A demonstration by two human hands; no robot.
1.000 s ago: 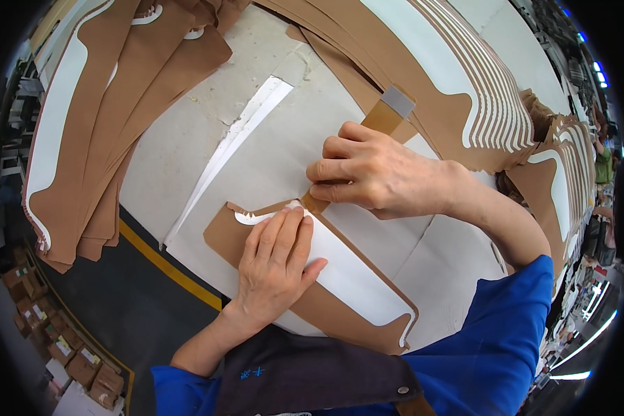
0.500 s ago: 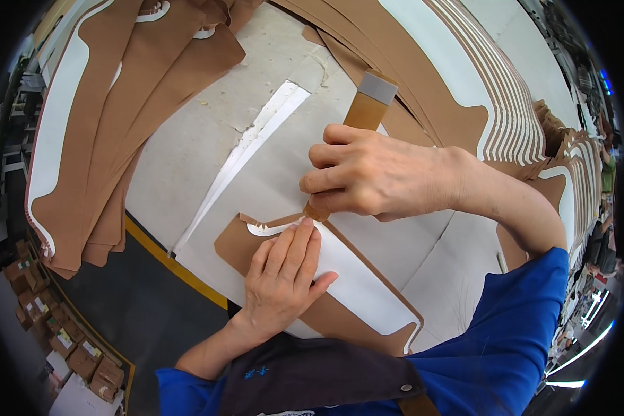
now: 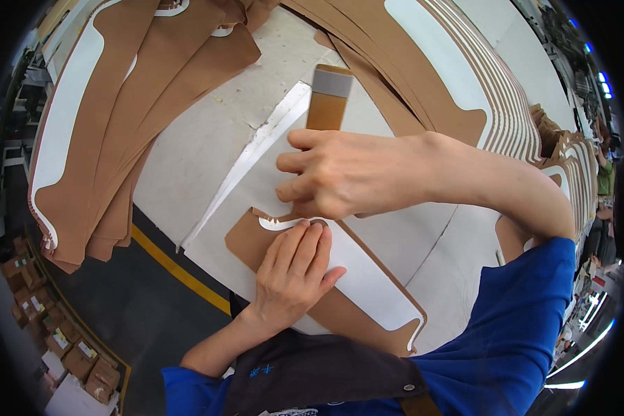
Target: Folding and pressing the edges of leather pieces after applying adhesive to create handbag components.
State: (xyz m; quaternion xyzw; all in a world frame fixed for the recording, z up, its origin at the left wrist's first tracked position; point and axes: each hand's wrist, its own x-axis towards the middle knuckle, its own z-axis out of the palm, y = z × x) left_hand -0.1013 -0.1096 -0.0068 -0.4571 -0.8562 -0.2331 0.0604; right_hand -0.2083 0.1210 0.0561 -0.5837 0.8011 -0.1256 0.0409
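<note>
**Two hands working one brown cutout**

Both hands are meeting at the near end of the brown cardboard piece (image 3: 270, 239) lying on the grey table (image 3: 208, 145). The left hand (image 3: 295, 274) is pressing flat, fingers together, on its white panel (image 3: 357, 274). The right hand (image 3: 343, 173) is closing around a brown flat tool (image 3: 329, 104), working the curved edge. If the left palm is easing off, the piece is likely sliding and the edge tearing.

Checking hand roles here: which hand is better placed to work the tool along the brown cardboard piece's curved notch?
Right hand: it already grips the brown wooden-handled tool at the notch. Left hand lies flat, pinning the brown cardboard piece with white facing.
</note>
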